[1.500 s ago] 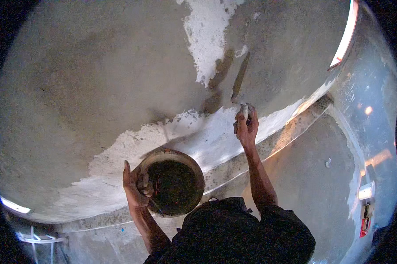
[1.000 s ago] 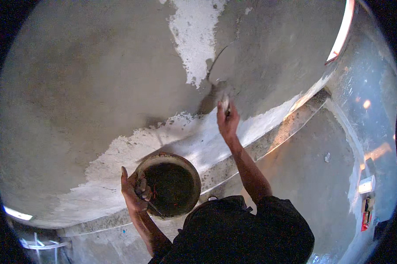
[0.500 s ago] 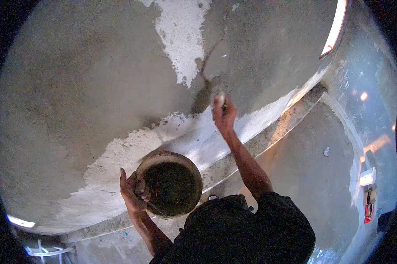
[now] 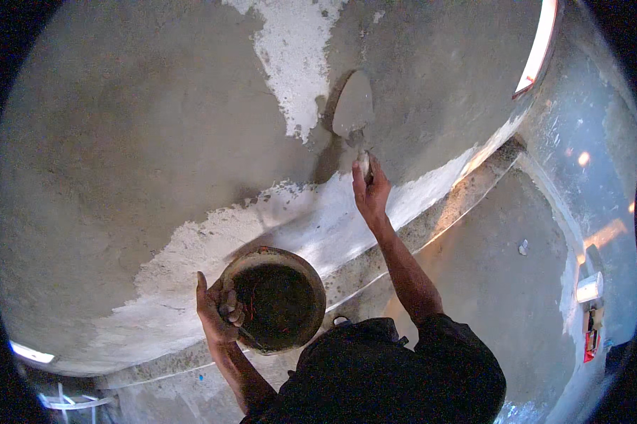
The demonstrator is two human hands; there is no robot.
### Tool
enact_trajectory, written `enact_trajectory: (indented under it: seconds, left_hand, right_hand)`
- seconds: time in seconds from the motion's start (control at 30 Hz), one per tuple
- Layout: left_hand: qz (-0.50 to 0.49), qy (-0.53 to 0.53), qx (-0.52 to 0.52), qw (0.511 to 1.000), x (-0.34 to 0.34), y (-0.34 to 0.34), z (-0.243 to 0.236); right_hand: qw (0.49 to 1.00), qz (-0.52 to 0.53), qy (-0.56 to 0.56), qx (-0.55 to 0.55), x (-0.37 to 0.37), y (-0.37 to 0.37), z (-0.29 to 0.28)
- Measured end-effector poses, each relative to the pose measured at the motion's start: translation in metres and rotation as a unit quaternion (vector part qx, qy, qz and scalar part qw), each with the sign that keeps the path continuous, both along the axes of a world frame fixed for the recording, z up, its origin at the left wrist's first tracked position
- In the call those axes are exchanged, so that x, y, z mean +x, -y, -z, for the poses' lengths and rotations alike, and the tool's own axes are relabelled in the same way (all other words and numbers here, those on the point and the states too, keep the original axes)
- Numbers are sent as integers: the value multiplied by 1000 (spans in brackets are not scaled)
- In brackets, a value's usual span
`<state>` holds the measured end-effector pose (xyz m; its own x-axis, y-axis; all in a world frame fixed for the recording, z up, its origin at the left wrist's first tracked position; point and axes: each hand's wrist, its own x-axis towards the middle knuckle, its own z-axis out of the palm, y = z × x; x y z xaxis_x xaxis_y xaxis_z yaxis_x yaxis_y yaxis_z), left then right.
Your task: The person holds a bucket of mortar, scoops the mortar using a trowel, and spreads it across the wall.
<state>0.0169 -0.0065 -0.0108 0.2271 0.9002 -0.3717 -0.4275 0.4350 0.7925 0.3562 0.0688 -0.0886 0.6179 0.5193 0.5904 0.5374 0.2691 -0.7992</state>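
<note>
The right hand grips the trowel, blade pointing up the wall beside the white patch; the left hand holds the bucket.

We see our left hand gripping the left rim of a round bucket, thumb raised, the bucket's inside dark. Above and to the right of the bucket, our right hand holds a trowel by its handle, blade pointing away from the bucket. Beyond the bucket we see a grey wall; a white container lies well to the bucket's right.
</note>
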Motion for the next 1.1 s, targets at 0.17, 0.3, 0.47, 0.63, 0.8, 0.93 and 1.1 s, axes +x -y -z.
enact_trajectory:
  seconds: [0.17,0.3,0.47,0.63,0.8,0.93,1.1]
  left_hand:
    - [2,-20,12,1000,6,1,2]
    - [12,-30,14,999,3,2,1]
    - [2,-7,-13,1000,-1,6,0]
    - [15,-4,8,1000,1,10,4]
    - [19,-11,9,1000,-1,11,7]
    - [15,-7,-1,1000,1,14,4]
    - [11,-9,-8,1000,1,16,6]
  right_hand:
    - [998,7,57,-13,1,-6,19]
    - [995,-64,44,-67,-10,35,45]
    - [978,-108,-180,10,7,26,33]
    - [985,-67,-147,63,1,-16,9]
    - [992,-121,17,-2,-43,0,37]
    - [979,-194,-66,-8,-38,22,21]
    - [978,-128,-157,55,7,-4,-11]
